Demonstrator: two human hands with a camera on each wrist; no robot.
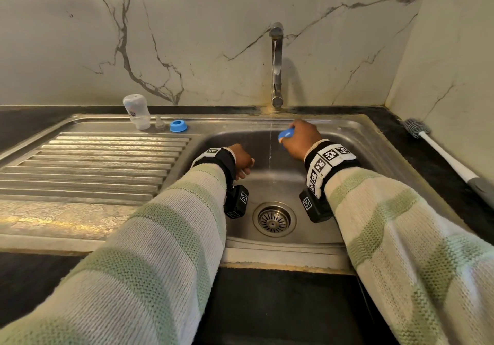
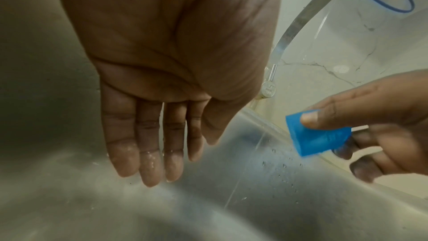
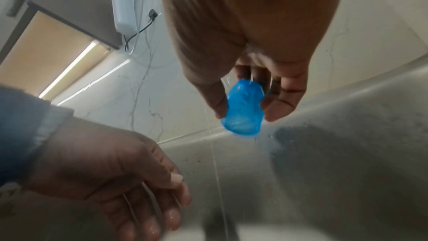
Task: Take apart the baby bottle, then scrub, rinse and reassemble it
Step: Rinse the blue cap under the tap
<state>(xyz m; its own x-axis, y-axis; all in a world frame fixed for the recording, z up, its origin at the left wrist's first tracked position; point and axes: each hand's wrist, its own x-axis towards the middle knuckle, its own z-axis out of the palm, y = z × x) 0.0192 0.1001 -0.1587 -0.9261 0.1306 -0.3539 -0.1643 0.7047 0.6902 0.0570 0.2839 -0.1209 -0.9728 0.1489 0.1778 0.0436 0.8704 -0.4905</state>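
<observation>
My right hand (image 1: 299,139) pinches the translucent blue bottle cap (image 3: 243,107) between thumb and fingers, just right of a thin stream of tap water (image 1: 270,147); the cap (image 2: 317,135) also shows in the left wrist view. My left hand (image 2: 150,135) hangs over the basin with wet, straight fingers and holds nothing. On the drainboard at the back stand the upturned clear bottle body (image 1: 136,111), the clear teat (image 1: 159,123) and the blue screw ring (image 1: 178,126).
The steel sink (image 1: 315,240) has a drain strainer (image 1: 274,219) near its front. The faucet (image 1: 276,64) rises from the back rim. A bottle brush (image 1: 441,155) lies on the dark counter at right. The ribbed drainboard (image 1: 88,165) stretches left.
</observation>
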